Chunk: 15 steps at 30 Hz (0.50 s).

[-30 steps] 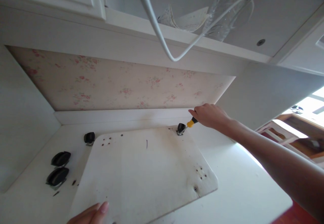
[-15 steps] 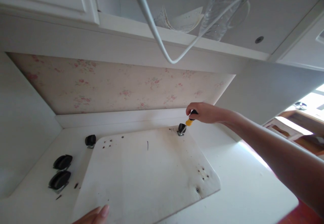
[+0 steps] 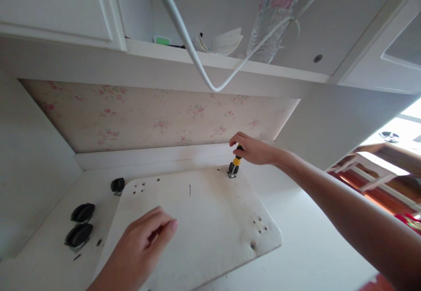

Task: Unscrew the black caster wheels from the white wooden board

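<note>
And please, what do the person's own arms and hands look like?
The left grip and right grip are human hands, without gloves. No sleeve, watch or bracelet shows on the left forearm or right arm. Small details, such as nails, are unclear.

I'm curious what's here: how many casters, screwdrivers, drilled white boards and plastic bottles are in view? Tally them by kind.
Black casters: 4
Screwdriver: 1
White board with holes: 1
Clear plastic bottle: 1
Total: 7

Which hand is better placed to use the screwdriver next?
Probably the right hand: it grips the yellow-black screwdriver at the caster on the white board. The left hand is farther away.
</note>
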### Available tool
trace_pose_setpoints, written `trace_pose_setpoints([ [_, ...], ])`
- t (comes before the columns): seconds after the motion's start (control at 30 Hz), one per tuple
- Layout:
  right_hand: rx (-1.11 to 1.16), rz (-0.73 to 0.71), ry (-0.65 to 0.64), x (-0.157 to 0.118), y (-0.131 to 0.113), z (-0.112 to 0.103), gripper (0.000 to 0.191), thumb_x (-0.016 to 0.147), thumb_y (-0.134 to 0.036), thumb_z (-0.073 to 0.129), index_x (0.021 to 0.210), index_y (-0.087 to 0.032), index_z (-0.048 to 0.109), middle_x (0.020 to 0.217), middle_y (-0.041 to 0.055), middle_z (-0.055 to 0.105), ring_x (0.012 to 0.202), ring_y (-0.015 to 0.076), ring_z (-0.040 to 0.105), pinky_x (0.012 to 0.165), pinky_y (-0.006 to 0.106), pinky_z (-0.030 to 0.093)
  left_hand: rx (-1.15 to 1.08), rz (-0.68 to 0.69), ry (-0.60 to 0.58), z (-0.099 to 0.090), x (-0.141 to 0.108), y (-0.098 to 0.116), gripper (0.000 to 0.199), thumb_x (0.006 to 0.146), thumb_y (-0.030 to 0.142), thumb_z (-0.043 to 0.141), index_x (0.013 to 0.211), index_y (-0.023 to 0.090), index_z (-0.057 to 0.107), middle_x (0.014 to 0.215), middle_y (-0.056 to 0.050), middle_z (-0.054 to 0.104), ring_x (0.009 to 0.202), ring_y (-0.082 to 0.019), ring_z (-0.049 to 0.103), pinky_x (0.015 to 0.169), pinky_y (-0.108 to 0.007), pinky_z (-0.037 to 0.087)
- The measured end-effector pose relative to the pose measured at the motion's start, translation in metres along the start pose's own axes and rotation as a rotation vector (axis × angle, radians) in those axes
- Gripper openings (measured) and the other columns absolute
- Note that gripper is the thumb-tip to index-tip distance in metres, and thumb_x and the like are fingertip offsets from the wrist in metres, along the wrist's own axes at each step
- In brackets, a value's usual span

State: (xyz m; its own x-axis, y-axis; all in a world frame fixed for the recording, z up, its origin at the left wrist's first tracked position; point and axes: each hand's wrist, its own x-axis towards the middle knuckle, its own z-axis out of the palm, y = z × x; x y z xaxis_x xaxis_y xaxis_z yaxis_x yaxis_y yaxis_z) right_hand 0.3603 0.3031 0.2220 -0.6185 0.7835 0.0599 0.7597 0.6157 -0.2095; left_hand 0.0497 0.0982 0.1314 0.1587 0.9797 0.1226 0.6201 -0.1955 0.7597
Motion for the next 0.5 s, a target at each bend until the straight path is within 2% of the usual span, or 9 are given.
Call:
trace_pose_setpoints([
  [0.07,0.064,-0.029,-0.011,0.000,-0.002,-0.001,0.027,0.083,-0.022,0.054,0.110,-0.023,0.050,0.118,0.0066,0.050,0.081,0.0132,0.058,0.077,0.027,0.046,0.062,0.086,-0.021,-0.006,0.038,0.020,0.023,0.095,0.041,0.045,0.087,0.025,0.059,0.083,0.001,0.060,0.068,-0.014,0.056,0.066,-0.027,0.045],
  [0.13,0.115,-0.024,0.018,-0.002,-0.003,0.001,0.031,0.080,-0.020,0.056,0.110,-0.022,0.050,0.118,0.0067,0.049,0.085,0.0140,0.058,0.081,0.028,0.046,0.083,0.179,0.006,0.000,0.078,0.035,0.022,0.093,0.039,0.048,0.104,0.024,0.059,0.098,-0.002,0.062,0.072,-0.015,0.058,0.069,-0.029,0.047],
  [0.23,0.186,0.024,0.131,-0.009,-0.005,0.007,0.035,0.080,-0.021,0.058,0.115,-0.022,0.052,0.121,0.0088,0.048,0.095,0.0172,0.058,0.090,0.033,0.044,0.077,0.335,-0.011,0.027,0.135,0.050,0.035,0.089,0.035,0.055,0.119,0.017,0.054,0.119,-0.011,0.059,0.083,-0.018,0.063,0.077,-0.033,0.052],
  [0.3,0.253,0.065,0.209,-0.015,-0.004,0.014,0.040,0.083,-0.027,0.057,0.123,-0.023,0.052,0.123,0.0100,0.048,0.096,0.0177,0.058,0.091,0.035,0.044,0.082,0.392,-0.008,0.048,0.165,0.060,0.050,0.087,0.033,0.058,0.132,0.015,0.045,0.132,-0.016,0.053,0.100,-0.021,0.062,0.085,-0.034,0.051],
  [0.4,0.391,0.125,0.278,-0.026,-0.001,0.025,0.033,0.088,-0.034,0.052,0.119,-0.024,0.058,0.112,0.0073,0.058,0.092,0.0176,0.061,0.087,0.035,0.046,0.103,0.514,0.001,0.071,0.197,0.076,0.060,0.089,0.022,0.054,0.144,0.015,0.032,0.148,-0.015,0.039,0.133,-0.021,0.041,0.108,-0.033,0.037],
  [0.43,0.444,0.149,0.297,-0.030,0.000,0.028,0.029,0.089,-0.035,0.050,0.114,-0.024,0.060,0.106,0.0058,0.062,0.090,0.0178,0.061,0.086,0.035,0.047,0.118,0.554,-0.008,0.076,0.204,0.082,0.056,0.090,0.017,0.049,0.144,0.016,0.034,0.150,-0.012,0.037,0.137,-0.019,0.036,0.111,-0.030,0.033],
  [0.5,0.552,0.214,0.355,-0.044,-0.003,0.032,0.026,0.089,-0.038,0.049,0.108,-0.023,0.060,0.098,0.0044,0.065,0.085,0.0176,0.062,0.080,0.034,0.048,0.158,0.612,-0.031,0.082,0.214,0.091,0.046,0.092,0.012,0.041,0.138,0.019,0.044,0.149,-0.008,0.039,0.135,-0.016,0.038,0.110,-0.027,0.032],
])
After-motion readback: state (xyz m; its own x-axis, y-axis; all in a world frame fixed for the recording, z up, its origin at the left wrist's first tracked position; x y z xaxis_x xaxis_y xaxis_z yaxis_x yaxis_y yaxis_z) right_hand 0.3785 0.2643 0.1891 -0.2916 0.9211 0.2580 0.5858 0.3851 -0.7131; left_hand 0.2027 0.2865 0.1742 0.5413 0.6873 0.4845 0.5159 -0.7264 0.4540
